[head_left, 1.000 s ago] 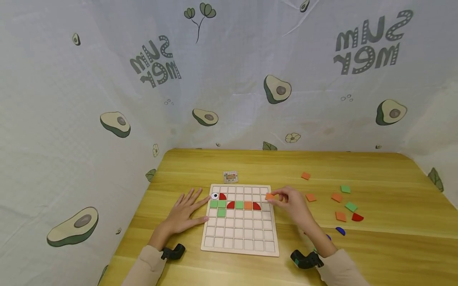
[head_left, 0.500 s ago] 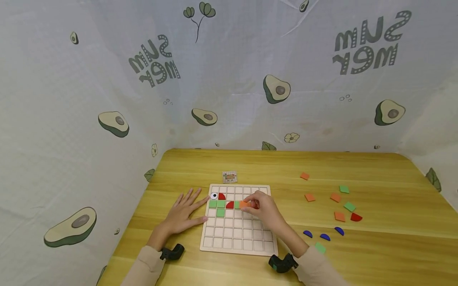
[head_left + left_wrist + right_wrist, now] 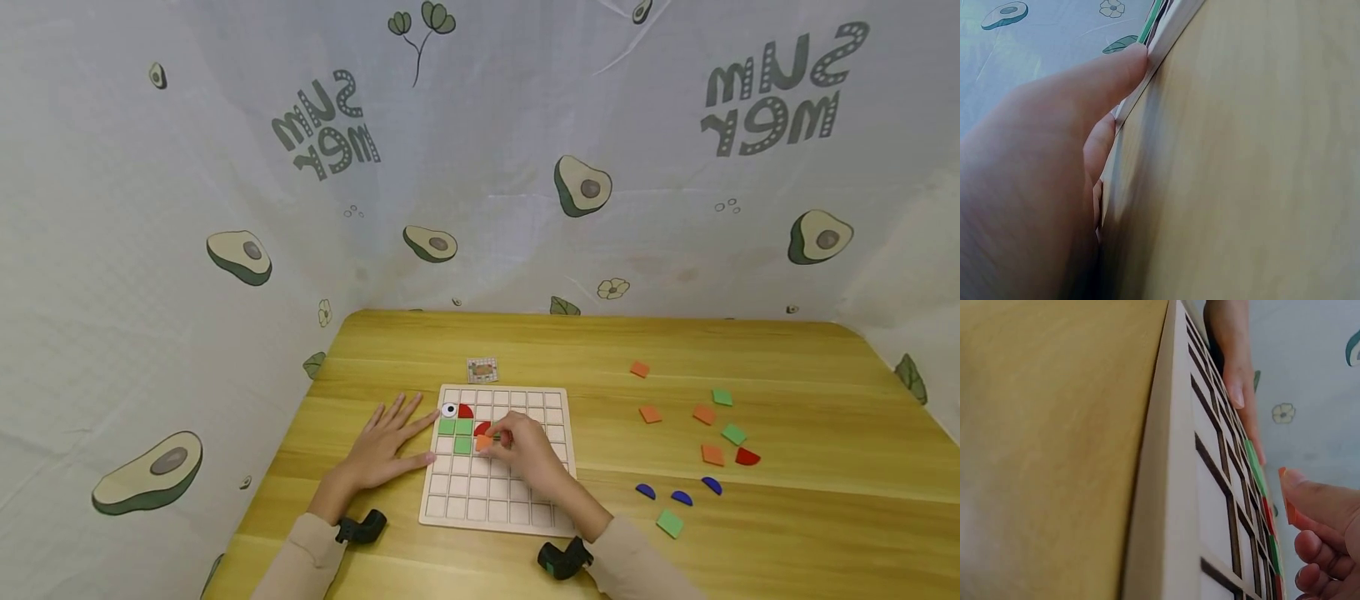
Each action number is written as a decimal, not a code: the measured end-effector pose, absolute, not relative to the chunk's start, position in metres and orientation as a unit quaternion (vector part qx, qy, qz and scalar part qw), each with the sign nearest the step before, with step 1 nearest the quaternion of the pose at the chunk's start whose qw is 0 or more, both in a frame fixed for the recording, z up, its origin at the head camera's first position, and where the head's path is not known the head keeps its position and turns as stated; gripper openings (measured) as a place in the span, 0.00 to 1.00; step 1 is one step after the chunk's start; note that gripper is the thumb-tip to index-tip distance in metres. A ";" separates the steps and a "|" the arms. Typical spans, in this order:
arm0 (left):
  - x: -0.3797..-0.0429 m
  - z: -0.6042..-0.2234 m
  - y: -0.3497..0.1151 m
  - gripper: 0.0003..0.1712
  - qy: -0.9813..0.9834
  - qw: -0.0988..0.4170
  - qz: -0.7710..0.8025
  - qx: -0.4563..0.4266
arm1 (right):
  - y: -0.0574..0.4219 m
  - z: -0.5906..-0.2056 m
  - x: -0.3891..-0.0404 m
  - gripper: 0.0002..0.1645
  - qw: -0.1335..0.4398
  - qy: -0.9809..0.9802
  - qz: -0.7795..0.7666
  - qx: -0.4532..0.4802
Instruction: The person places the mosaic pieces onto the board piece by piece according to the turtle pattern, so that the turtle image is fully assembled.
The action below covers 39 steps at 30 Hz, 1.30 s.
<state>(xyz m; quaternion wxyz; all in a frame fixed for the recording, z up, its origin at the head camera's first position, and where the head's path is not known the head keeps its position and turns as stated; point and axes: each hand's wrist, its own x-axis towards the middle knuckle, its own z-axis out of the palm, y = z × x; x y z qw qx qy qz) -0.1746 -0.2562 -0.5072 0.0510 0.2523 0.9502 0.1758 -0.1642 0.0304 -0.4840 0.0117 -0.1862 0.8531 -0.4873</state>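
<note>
My right hand pinches an orange square tile between thumb and fingertips, over the wooden grid board. In the right wrist view the orange tile stands tilted, just above the board's surface. Close by lie a red quarter-round tile and a green tile in their cells; the hand hides the cells to the right. My left hand lies flat on the table with fingers spread, thumb and a fingertip at the board's left edge. An eye tile and a red tile sit top left.
A small pattern card lies behind the board. Loose tiles are scattered on the right of the table: several orange squares, green squares, a red quarter-round and blue half-rounds. A printed curtain surrounds the table.
My right hand has carried the orange tile leftward across the board, from its right edge to beside the green tile at left. My left hand has stayed in place.
</note>
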 end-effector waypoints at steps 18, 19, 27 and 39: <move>-0.174 -0.506 -0.256 0.41 0.951 0.050 0.175 0.251 | 0.025 -0.494 -0.166 0.10 -0.004 0.867 -0.458 -0.196; -0.174 -0.506 -0.256 0.41 0.951 0.050 0.175 0.251 | 0.025 -0.494 -0.166 0.10 -0.004 0.866 -0.460 -0.195; -0.175 -0.506 -0.256 0.41 0.951 0.052 0.173 0.251 | 0.024 -0.495 -0.166 0.10 -0.001 0.854 -0.489 -0.177; -0.174 -0.506 -0.255 0.41 0.952 0.054 0.170 0.248 | 0.023 -0.497 -0.166 0.11 -0.007 0.853 -0.492 -0.174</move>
